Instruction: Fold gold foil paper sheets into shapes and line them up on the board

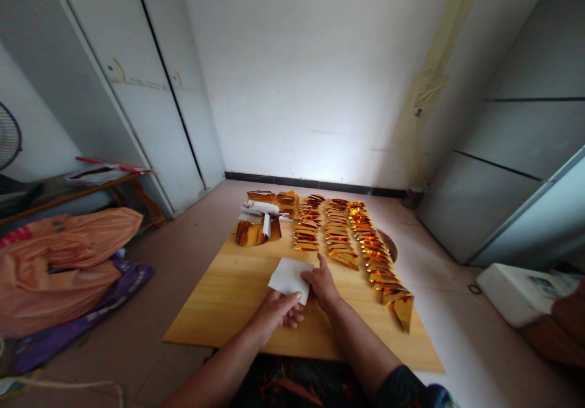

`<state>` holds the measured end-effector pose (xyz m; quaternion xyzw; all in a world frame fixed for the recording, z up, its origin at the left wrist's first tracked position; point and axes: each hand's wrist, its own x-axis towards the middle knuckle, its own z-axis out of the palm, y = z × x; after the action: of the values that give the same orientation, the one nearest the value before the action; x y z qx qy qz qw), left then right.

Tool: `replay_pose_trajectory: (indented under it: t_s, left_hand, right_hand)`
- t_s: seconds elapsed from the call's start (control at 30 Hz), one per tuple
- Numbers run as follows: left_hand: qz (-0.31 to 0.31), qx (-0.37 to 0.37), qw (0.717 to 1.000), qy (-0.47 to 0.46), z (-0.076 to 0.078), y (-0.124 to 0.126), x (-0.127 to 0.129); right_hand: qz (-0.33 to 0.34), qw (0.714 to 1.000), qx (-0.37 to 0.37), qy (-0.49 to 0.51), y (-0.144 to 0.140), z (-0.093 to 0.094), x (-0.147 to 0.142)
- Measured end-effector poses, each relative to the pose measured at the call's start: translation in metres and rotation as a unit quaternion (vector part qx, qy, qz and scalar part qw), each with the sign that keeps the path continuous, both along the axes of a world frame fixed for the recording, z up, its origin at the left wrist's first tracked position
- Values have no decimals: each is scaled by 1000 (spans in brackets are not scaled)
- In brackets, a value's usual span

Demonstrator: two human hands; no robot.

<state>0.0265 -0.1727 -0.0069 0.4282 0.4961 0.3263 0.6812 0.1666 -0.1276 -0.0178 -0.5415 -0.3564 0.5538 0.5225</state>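
Note:
A white sheet of paper (289, 275) is held between my two hands, tilted just above the wooden board. At its near edge, my left hand (280, 310) pinches it with the thumb on top and the fingers beneath. On the right edge, my right hand (322, 281) grips it between thumb and fingers, one finger sticking up. Beyond the hands, folded gold foil pieces stand in rows: a left row (307, 225), a middle row (339, 231) and a longer right row (377, 261). Loose gold sheets (250, 233) lie at the board's far left.
The wooden board (205, 310) spans the space before me. White paper scraps (260, 208) lie among the gold sheets. On the floor are an orange bag (68, 255) at left and a white box (516, 292) at right. Grey cabinets (150, 91) stand left, a refrigerator (512, 164) right.

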Motion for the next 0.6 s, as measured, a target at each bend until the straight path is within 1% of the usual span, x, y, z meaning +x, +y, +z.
replay_pose_trajectory:
  t_s: [0.07,0.13,0.17,0.2,0.23,0.3,0.33,0.37,0.43,0.47,0.5,0.53,0.6]
  left_hand:
    - [-77,22,991,106,6,2,-13]
    - [-183,47,962,198,11,5,-28]
    - [-217,60,943,243,13,7,-35]
    - [-221,87,924,299,14,9,-41]
    - [-203,134,897,370,14,10,-45]
    - [-136,228,828,495,12,11,-49]
    - [-95,266,796,535,10,12,-49]
    - [-58,295,775,556,6,12,-49]
    - [-3,355,757,548,-1,13,-47]
    - [7,397,751,527,-5,15,-47]
    - [-1,442,741,506,-9,17,-46]
    - [-25,484,728,485,-12,20,-46]
    - [-74,540,705,454,-17,25,-46]
  right_hand:
    - [38,991,-29,-121,2,1,8]
    - [76,968,-34,-238,3,6,15]
    - [87,955,-33,-283,4,10,17]
    - [98,943,-33,-317,4,13,18]
    - [105,933,-34,-343,4,15,18]
    - [118,917,-36,-380,4,19,17]
    - [123,911,-35,-393,3,20,16]
    - [129,906,-33,-402,3,21,16]
    - [138,899,-26,-414,2,21,16]
    - [142,897,-22,-419,2,21,16]
    - [146,893,-17,-425,1,22,16]
    - [151,888,-11,-434,0,23,16]
    - [163,867,0,-471,-2,26,16]
